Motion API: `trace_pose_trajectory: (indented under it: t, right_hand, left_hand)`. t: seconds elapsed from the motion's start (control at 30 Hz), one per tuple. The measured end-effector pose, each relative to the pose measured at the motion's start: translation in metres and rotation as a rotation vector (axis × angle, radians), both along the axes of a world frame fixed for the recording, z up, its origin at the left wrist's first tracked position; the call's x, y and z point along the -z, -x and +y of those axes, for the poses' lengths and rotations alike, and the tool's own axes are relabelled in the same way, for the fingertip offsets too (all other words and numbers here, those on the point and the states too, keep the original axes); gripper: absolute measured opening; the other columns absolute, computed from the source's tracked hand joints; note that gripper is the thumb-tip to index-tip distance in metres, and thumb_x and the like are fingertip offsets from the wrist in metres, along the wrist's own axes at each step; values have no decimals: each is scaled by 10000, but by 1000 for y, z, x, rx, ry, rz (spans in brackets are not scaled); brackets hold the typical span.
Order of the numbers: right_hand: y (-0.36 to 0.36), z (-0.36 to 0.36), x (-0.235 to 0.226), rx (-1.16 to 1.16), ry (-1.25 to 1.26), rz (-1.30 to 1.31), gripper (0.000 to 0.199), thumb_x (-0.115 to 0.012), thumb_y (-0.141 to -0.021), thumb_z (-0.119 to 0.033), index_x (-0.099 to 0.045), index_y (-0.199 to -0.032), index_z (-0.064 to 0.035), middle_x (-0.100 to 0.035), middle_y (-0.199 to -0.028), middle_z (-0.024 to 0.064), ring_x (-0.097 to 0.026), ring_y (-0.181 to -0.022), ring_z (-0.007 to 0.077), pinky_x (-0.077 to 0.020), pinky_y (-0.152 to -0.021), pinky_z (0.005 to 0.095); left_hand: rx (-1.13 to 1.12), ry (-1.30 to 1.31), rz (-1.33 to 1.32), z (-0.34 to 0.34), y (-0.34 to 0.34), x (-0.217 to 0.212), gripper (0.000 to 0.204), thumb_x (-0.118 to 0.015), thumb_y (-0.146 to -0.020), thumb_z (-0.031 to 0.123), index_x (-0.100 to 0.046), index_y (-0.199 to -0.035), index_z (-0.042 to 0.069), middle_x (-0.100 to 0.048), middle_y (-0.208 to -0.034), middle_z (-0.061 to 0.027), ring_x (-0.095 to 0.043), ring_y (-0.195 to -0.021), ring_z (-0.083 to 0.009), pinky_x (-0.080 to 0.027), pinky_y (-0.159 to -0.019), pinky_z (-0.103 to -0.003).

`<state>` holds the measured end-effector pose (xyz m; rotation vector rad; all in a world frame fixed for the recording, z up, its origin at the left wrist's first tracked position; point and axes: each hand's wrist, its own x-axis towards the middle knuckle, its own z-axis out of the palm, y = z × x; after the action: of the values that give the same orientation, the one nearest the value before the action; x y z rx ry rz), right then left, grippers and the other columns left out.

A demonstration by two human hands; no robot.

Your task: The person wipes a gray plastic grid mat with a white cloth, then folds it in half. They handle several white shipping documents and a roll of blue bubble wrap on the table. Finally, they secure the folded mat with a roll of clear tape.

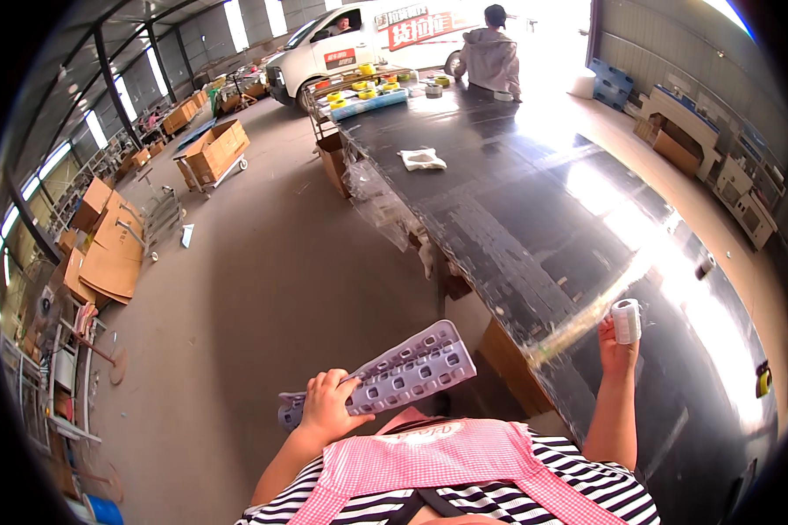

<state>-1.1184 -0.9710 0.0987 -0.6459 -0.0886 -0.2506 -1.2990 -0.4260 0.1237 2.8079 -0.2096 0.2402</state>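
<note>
In my left hand (327, 406) is a lavender plastic mat (418, 369) with rows of squarish holes, loosely rolled or folded over on itself. My fingers wrap round its left part, and its wider end slants up to the right, in front of my body and off the table's edge. My right hand (618, 350) is closed on a small white roll (627, 323), which looks like a roll of labels or tape. It is held up over the near part of the long dark table (578, 262).
Yellow tape rolls (365, 86) and a blue roll (369, 103) lie at the table's far end, near a person in grey (490, 61). A white packet (422, 159) is nearer. Yellow tape (763, 381) sits at the right edge. Cartons (214, 153) stand left; a van (359, 48) is behind.
</note>
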Motion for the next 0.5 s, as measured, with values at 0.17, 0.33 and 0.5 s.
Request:
trace_pose_trajectory:
  t: [0.17,0.33,0.5]
  right_hand:
    - [-198,119,52,-98,-149,187,246,-671,-938,-179,-661,-1163,-80,-696,-1059,72,-676,-897,214,-551,-731,340]
    - [-340,329,21,-453,94,162,216,-652,-939,-194,-634,-1148,-142,-689,-1053,32,-673,-943,197,-520,-718,341]
    - [-406,467,-31,-660,213,151,35,-600,-959,-170,-618,-983,-152,-650,-888,3,-637,-776,150,-502,-666,299]
  left_hand:
    - [-196,-42,32,78,-77,5,752,-897,-578,545,-716,-1149,91,-549,-1206,-86,-514,-1137,-311,-391,-1005,-472]
    - [-497,-119,56,152,-110,3,754,-909,-534,531,-717,-1124,102,-543,-1187,-94,-512,-1126,-324,-396,-985,-478]
    - [-645,-58,42,224,-166,34,767,-911,-509,533,-721,-1094,75,-542,-1162,-103,-519,-1104,-345,-402,-969,-490]
